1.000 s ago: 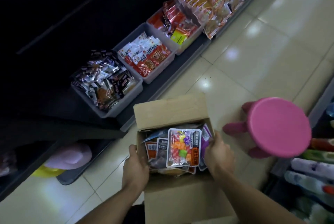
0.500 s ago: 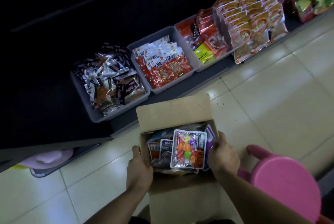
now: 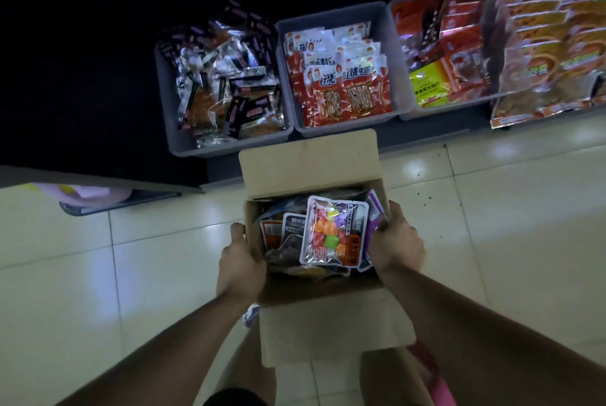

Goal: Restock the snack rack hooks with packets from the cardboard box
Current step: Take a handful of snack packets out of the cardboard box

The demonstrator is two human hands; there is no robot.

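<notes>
I hold the open cardboard box [image 3: 331, 323] up in front of me over the tiled floor [image 3: 492, 209], my left hand [image 3: 241, 263] curled around its left wall and my right hand [image 3: 398, 243] gripping its right wall, fingers hooked over the rim. Inside, a clear packet [image 3: 333, 235] of coloured cubes lies on top of darker packets. Beyond the box's raised flap, three grey bins [image 3: 341, 127] of snacks sit side by side on the low shelf.

A low dark shelf [image 3: 387, 143] carries three grey plastic bins [image 3: 229, 146] of snack packets side by side along its front edge, with loose orange packets [image 3: 537, 45] stacked toward its right end. Glossy pale floor tiles [image 3: 492, 209] lie below.
</notes>
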